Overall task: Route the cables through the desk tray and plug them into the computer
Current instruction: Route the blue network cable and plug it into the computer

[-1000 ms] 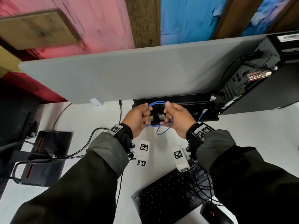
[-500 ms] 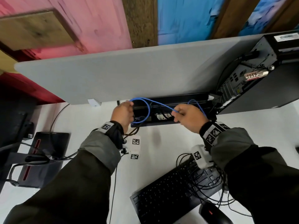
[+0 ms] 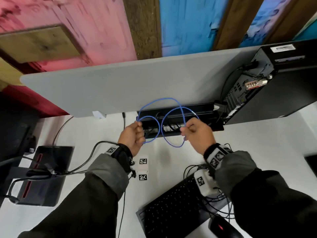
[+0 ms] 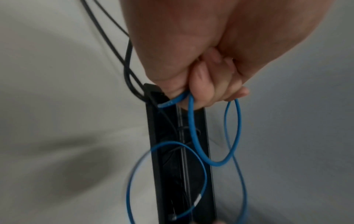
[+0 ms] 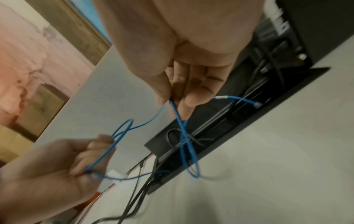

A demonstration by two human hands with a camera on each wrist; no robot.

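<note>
A thin blue cable (image 3: 160, 100) hangs in loops between my two hands above the black desk tray (image 3: 197, 108). My left hand (image 3: 135, 133) grips one stretch of the blue cable (image 4: 193, 127) in curled fingers at the tray's left end. My right hand (image 3: 190, 130) pinches another stretch of the blue cable (image 5: 177, 115) between thumb and fingers over the tray's middle. A free end with a white band (image 5: 222, 97) sticks out past my right fingers toward the computer. The black computer tower (image 3: 281, 90) stands at the right, its rear ports facing the tray (image 5: 249, 115).
A grey divider panel (image 3: 120, 86) rises behind the tray. Black cables (image 3: 82, 162) run from a dark device (image 3: 44, 174) at left across the white desk. A black keyboard (image 3: 171, 210), a tangle of black cables and a mouse (image 3: 221, 227) lie at front right.
My hands started close together with the blue cable coiled small, then moved apart. The cable has opened into larger loops over the tray, and both hands have drawn slightly back toward me.
</note>
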